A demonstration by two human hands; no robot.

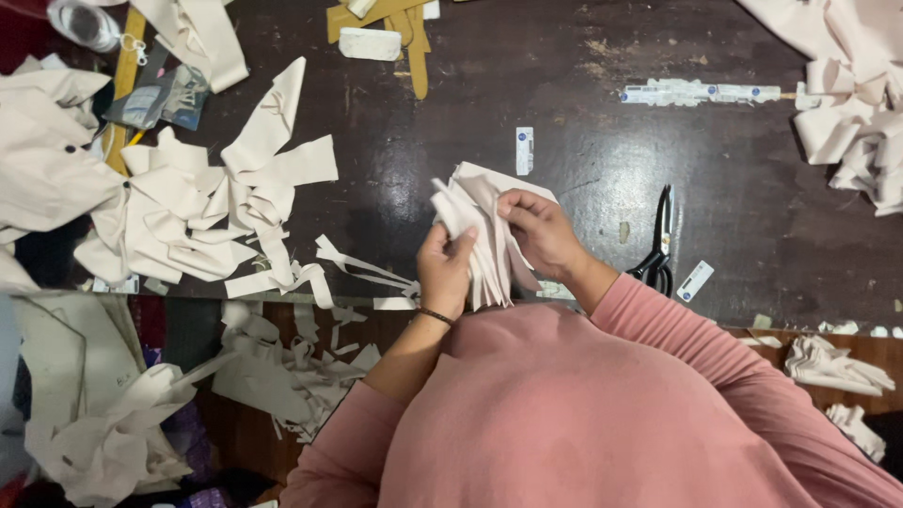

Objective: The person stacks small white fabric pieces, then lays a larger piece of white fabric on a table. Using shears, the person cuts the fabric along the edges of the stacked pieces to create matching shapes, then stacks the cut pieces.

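Observation:
Both my hands hold a bundle of cream fabric pieces [480,212] above the near edge of a dark worktable [564,103]. My left hand [444,268] grips the bundle's lower left side, thumb on top. From the right, my right hand [541,230] pinches the upper layers with its fingertips. The strips hang down between my hands toward my pink top. A dark band circles my left wrist.
Black scissors [660,246] lie right of my hands. Heaps of cream fabric offcuts [202,207] cover the table's left side, and more lie at the top right [851,103]. Small white tags [524,150], a white block [370,43], tan card pieces and floor scraps [282,376] surround me.

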